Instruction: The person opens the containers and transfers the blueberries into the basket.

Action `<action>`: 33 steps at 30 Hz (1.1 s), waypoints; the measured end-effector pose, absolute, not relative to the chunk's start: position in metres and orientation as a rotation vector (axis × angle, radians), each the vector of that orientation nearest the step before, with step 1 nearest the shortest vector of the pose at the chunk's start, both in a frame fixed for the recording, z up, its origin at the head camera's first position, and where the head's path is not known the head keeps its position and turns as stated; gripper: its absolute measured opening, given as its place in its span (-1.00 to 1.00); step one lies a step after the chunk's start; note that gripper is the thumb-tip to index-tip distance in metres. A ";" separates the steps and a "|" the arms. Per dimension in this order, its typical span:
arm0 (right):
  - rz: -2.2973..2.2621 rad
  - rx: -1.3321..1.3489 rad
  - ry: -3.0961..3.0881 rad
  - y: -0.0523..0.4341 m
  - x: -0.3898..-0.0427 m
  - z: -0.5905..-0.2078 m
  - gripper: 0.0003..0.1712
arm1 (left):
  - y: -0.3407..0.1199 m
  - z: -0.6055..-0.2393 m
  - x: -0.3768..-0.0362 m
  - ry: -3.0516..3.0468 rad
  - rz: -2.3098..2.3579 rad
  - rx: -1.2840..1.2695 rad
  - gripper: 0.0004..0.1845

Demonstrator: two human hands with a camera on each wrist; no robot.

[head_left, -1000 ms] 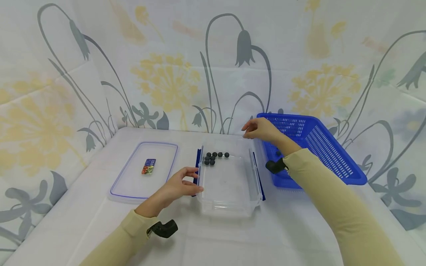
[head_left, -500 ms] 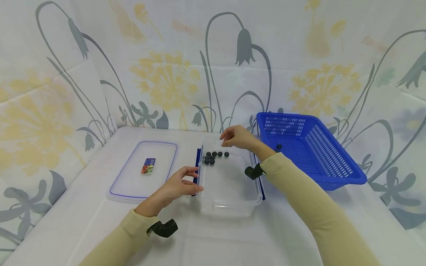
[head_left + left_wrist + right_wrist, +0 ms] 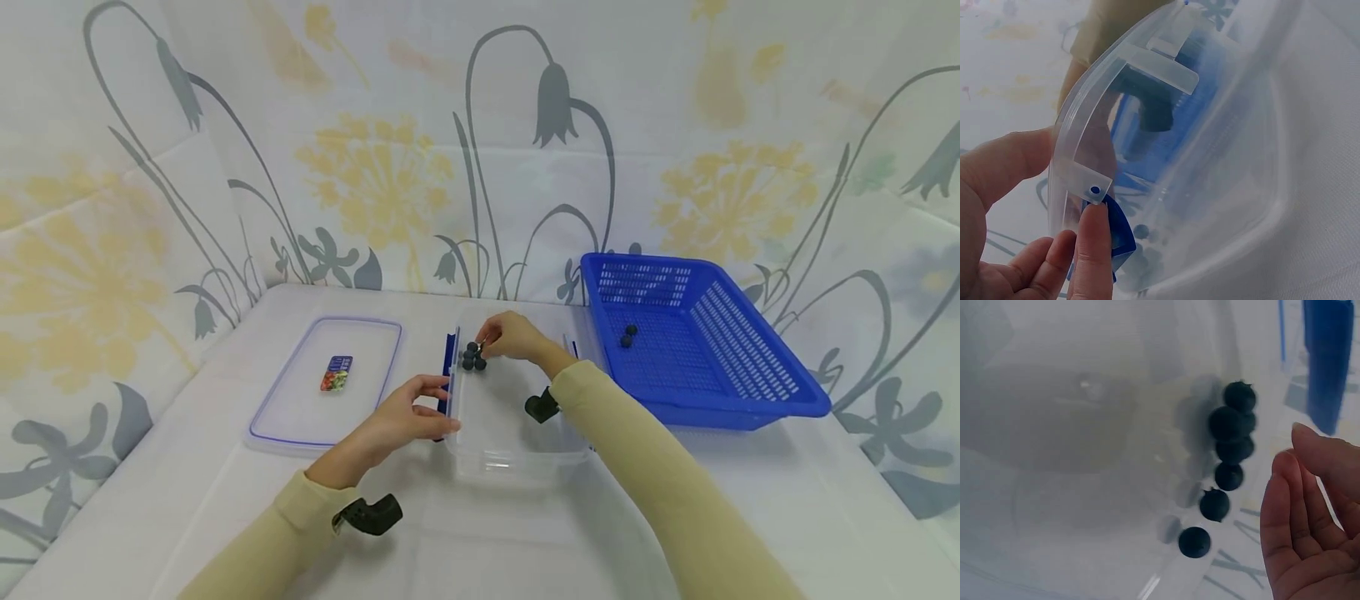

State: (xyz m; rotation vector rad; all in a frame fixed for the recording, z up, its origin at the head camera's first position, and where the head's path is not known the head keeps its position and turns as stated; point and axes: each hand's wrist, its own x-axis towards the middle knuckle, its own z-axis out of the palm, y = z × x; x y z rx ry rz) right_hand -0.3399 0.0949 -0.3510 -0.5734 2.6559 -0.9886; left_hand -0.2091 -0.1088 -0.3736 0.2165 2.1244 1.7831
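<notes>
A clear plastic container (image 3: 517, 417) stands before me, blue flaps along its sides. Several blueberries (image 3: 468, 363) lie in its far left corner; the right wrist view shows them lined along the wall. My left hand (image 3: 402, 421) holds the container's left side, thumb at the rim, fingers against the blue side flap (image 3: 1121, 234). My right hand (image 3: 516, 337) reaches over the far left corner with bent fingers. In the right wrist view its fingertips are beside the blueberries (image 3: 1215, 505), and no berry shows between them. In the head view the hand hides part of the berry group.
A blue mesh basket (image 3: 738, 408) stands at the right with two blueberries (image 3: 628, 336) visible inside. The clear lid (image 3: 300, 425), with a blue seal and a colourful label (image 3: 337, 373), lies at the left. Behind the table hangs a flower-patterned cloth (image 3: 510, 167).
My right hand has moved left from beside the basket, across the container and down to the blueberries, uncovering two berries in the basket. The left hand has stayed at the container's side.
</notes>
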 end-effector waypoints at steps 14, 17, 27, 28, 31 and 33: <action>-0.626 -0.706 2.734 0.088 -0.338 -0.368 -0.72 | -0.109 -0.375 -0.209 2.122 1.802 0.259 -0.28; -0.619 -0.679 2.739 0.087 -0.339 -0.369 -0.71 | -0.109 -0.375 -0.209 2.124 1.800 0.247 -0.28; -0.538 -0.607 2.741 0.085 -0.338 -0.366 -0.81 | -0.110 -0.374 -0.209 2.138 1.791 0.226 -0.27; -0.559 -0.610 2.733 0.085 -0.338 -0.365 -0.82 | -0.110 -0.374 -0.208 2.137 1.790 0.226 -0.27; -0.653 -0.609 2.708 0.089 -0.340 -0.360 -0.82 | -0.110 -0.374 -0.208 2.136 1.786 0.227 -0.27; -0.731 -0.609 2.694 0.093 -0.342 -0.355 -0.80 | -0.109 -0.374 -0.208 2.141 1.781 0.228 -0.27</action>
